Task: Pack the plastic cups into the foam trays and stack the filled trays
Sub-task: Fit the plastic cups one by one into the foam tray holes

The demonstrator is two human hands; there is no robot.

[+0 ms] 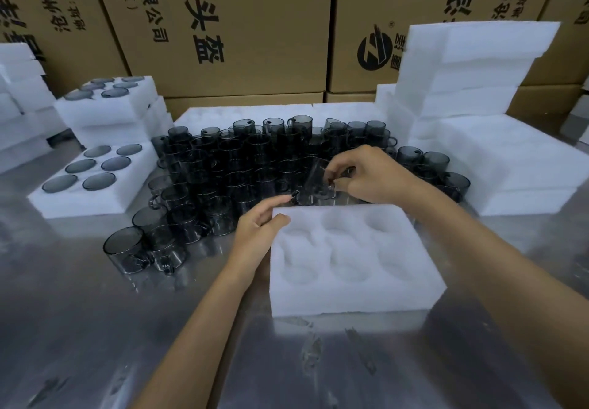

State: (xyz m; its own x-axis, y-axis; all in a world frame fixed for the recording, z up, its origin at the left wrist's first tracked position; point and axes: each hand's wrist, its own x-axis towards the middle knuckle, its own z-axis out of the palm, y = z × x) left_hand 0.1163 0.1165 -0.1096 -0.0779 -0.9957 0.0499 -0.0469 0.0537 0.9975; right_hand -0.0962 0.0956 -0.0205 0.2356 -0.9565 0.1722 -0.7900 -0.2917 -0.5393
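From the head view, one empty foam tray (350, 262) lies on the steel desk (79, 329) right before the person, its six round pockets in two rows of three, all bare. The left hand (258, 233) rests at the tray's left edge, thumb on its top corner and fingers stretched toward the cups, so its grip is loose and holds nothing. The right hand (373, 174) is just beyond the tray's far edge, fingers curled and pinching a clear cup (315, 182) that sits tilted among the others. Behind the tray stands a dense crowd of smoky grey cups (229, 169), too many and too overlapped to count, mouths down, some stacked two high, a few with handles showing. At the left, a filled tray (95, 185) lies on the desk with six cups in its six pockets, only their round bases showing. Behind it, another filled tray (108, 102) tops a small pile of trays, again with six bases visible. More foam (19, 89) is piled at the far left edge. At the right, a tall stack of foam blocks (471, 67) rises over a broad low stack (510, 169); how many pieces each has cannot be told. Printed cardboard boxes (242, 26) wall off the back.
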